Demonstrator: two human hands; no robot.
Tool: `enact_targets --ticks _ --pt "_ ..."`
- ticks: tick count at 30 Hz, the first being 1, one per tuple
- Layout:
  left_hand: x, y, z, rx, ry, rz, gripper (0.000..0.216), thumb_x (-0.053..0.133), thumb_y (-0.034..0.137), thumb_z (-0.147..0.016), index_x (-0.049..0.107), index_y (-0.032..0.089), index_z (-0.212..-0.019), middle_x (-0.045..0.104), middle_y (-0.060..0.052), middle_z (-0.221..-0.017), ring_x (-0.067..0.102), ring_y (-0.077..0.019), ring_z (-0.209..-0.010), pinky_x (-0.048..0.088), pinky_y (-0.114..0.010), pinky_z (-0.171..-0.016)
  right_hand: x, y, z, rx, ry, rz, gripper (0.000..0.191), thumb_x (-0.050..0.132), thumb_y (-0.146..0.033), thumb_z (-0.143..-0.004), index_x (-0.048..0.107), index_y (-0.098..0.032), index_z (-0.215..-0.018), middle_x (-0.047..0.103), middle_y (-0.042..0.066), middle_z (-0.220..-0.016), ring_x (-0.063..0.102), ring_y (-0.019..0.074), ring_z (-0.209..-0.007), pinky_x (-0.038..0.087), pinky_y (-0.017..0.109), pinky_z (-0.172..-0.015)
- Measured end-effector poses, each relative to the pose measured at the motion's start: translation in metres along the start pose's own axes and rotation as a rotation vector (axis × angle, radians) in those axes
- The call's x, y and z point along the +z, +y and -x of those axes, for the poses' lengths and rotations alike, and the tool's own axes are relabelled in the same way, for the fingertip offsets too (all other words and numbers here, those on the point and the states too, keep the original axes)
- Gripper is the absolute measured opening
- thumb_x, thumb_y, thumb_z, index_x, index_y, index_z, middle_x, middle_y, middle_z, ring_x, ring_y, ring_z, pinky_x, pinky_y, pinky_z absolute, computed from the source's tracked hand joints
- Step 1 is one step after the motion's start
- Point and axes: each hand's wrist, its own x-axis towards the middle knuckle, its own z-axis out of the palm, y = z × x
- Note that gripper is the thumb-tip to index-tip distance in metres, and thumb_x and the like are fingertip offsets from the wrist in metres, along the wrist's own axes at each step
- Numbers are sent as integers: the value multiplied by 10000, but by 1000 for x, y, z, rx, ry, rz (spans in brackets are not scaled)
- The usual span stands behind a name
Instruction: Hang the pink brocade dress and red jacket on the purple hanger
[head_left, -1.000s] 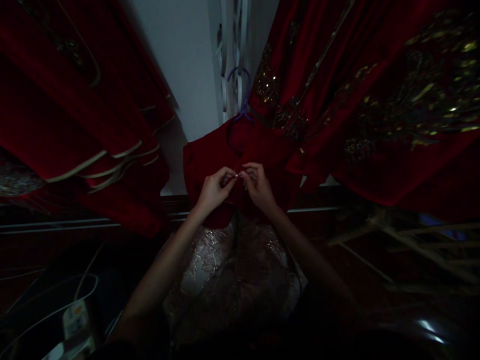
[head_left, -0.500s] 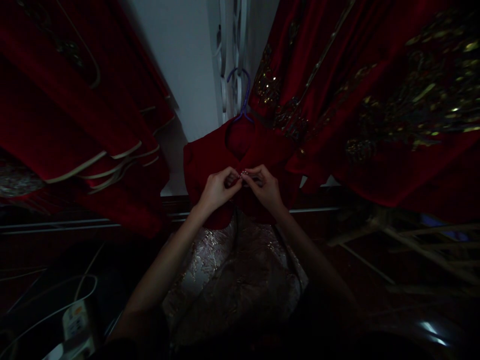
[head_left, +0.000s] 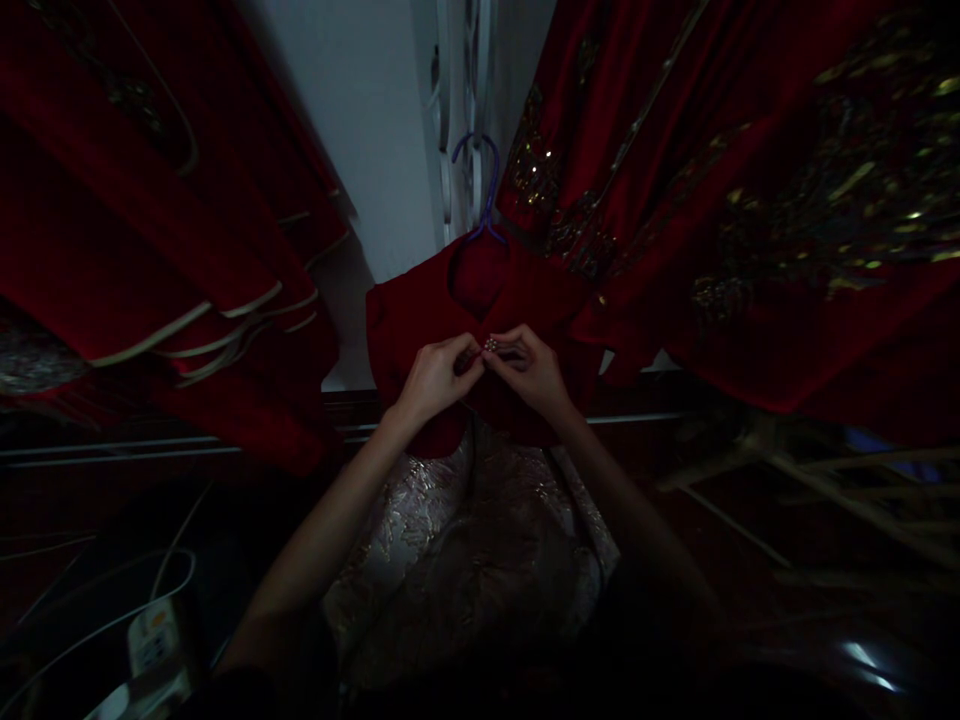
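Observation:
A short red jacket (head_left: 412,305) hangs on a purple hanger (head_left: 492,190) in front of me. My left hand (head_left: 437,380) is closed, thumb and forefinger pinching the jacket's front edge. Right beside it, nearly touching, my right hand (head_left: 534,375) pinches a small sparkly button (head_left: 491,345) at the front opening. The fingers partly cover the spot where the two edges meet. Below the jacket hangs shiny, pale brocade cloth (head_left: 412,510) with a leaf-like pattern.
Red garments with pale trim (head_left: 247,300) hang at left. Gold-sequined red garments (head_left: 825,220) hang at right. A white metal rack (head_left: 480,90) stands against the wall. At lower left lies a power strip (head_left: 154,640) with a cord; a wooden frame (head_left: 757,450) stands at right. The light is dim.
The fingers of my right hand have shifted slightly around the button, which shows more clearly now. My left hand keeps its pinch in nearly the same place.

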Motion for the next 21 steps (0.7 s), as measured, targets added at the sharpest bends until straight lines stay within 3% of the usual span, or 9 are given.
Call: enact_targets --ticks 11,17,21 --pt "2 -2 -5 90 -48 -50 112 509 231 -850 609 190 -819 625 -20 -774 568 -127 -687 415 -232 -652 -2 -2 -4 -28 -20 32 221 661 -303 -757 525 -222 -912 654 9 -922 651 141 -818 557 264 -680" --pt "16 3 -2 -4 91 58 87 533 241 -844 605 192 -854 636 -13 -796 576 -123 -696 437 -231 -671 5 11 -4 -37 33 14 207 535 -255 -832 480 -239 -1030 609 21 -955 610 139 -861 511 255 -691" --pt "17 3 -1 -69 136 171 63 557 234 -814 602 191 -824 624 11 -736 556 -100 -648 431 -209 -628 8 29 20 15 -33 29 470 571 -269 -804 352 -254 -1220 572 43 -1069 593 120 -775 492 251 -644"
